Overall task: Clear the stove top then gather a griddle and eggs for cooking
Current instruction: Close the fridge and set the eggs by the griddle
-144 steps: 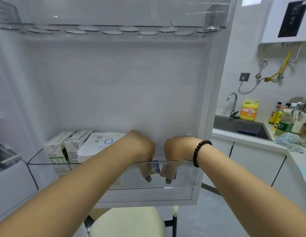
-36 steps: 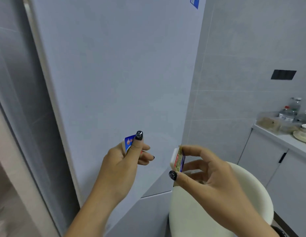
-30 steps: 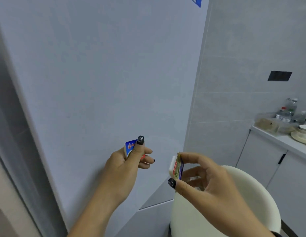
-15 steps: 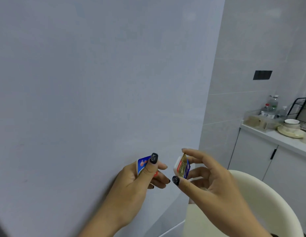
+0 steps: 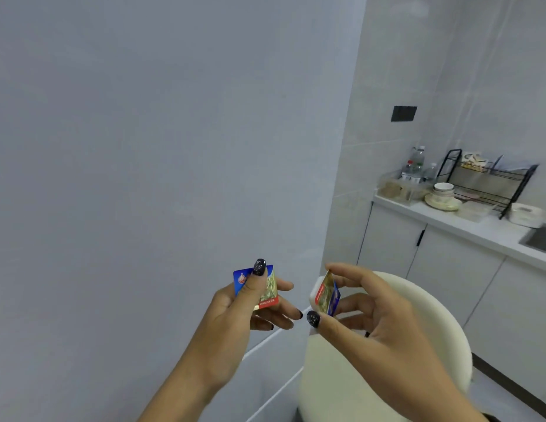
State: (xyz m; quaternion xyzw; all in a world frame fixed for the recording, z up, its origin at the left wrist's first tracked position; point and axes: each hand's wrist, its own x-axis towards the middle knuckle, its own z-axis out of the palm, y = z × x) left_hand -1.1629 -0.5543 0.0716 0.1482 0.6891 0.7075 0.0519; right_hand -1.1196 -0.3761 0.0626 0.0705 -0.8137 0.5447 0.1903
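Note:
My left hand (image 5: 235,312) pinches a small blue, gold and red foil-topped packet (image 5: 267,290) between thumb and fingers. My right hand (image 5: 366,321) pinches a second small packet (image 5: 325,295) of the same kind by its edges, its white tub side facing left. Both hands are held up in front of the closed white fridge door (image 5: 159,178), a hand's width apart. No stove, griddle or eggs are in view.
A cream round stool (image 5: 418,345) stands below my right hand. At the right runs a white counter (image 5: 466,226) over white cabinets, carrying a black dish rack (image 5: 491,184), stacked bowls (image 5: 444,193), bottles and a clear box. A sink corner (image 5: 540,239) shows at the far right.
Earlier both hands reached into the open fridge door shelf; now the door is shut and each hand holds a packet. Over the last second the view swung right and the left packet turned its face up.

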